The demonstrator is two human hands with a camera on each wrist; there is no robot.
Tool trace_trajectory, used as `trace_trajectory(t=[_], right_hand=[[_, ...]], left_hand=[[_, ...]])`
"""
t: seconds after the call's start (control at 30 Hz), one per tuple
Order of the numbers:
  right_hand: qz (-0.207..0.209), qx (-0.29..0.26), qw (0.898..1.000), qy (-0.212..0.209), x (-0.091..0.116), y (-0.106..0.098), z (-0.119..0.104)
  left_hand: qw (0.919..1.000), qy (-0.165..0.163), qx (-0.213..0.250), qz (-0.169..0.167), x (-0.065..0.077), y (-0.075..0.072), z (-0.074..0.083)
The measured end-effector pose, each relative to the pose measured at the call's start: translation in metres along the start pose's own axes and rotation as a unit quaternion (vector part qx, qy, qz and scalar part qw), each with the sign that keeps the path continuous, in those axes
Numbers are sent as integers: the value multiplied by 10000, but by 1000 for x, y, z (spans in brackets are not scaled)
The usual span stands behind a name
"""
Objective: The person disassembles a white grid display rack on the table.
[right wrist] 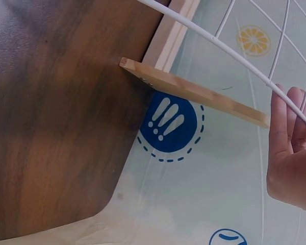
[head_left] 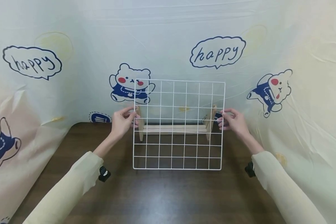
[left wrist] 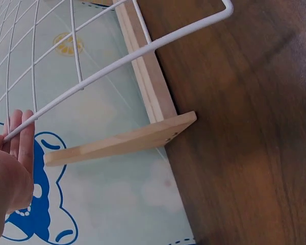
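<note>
A white wire grid panel (head_left: 179,132) stands upright in front of me, held between both hands. My left hand (head_left: 123,122) pinches its left side wire a little above mid-height; in the left wrist view the fingers (left wrist: 26,143) lie behind the wire. On the opposite side my right hand (head_left: 235,122) pinches the right side wire at about the same height. Behind the panel is a wooden stand (head_left: 175,128) with two slanted side pieces joined by a low double rail. One side piece (left wrist: 122,143) shows near the left hand, the other (right wrist: 194,93) near the right.
The dark wooden table (head_left: 156,196) stretches under the stand and toward me. A pale printed cloth (head_left: 168,46) with bears and lettering hangs behind the table and along both sides. Small black cameras (head_left: 104,173) are worn on the wrists.
</note>
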State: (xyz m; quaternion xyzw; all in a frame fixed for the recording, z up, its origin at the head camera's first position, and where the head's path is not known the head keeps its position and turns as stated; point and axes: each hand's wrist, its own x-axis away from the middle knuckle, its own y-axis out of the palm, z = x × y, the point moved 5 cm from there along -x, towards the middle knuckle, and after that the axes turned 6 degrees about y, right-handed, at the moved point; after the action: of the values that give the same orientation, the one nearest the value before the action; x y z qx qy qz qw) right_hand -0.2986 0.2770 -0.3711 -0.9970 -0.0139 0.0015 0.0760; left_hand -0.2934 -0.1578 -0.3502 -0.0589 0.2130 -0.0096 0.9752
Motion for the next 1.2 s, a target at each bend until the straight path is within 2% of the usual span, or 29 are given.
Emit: trace_trajectory(t=[0.23,0.43,0.67,0.83,1.2], right_hand=[[2,106,9996,243,2,-1,7],[15,180,9994,281,3,-1,13],[3,176,9994,308,7,3,21],[40,309,9991,290,9,5,24],[-39,402,9979,504,15,6,33]], left_hand=[[9997,26,-214,-66,10,3,-5],[9993,35,-349,-113,16,6,-7],[9992,-180,-305,-180,23,4,-13],[9984,-197,-470,-248,28,2,-17],[9976,-315,-464,-407,36,1,-28]])
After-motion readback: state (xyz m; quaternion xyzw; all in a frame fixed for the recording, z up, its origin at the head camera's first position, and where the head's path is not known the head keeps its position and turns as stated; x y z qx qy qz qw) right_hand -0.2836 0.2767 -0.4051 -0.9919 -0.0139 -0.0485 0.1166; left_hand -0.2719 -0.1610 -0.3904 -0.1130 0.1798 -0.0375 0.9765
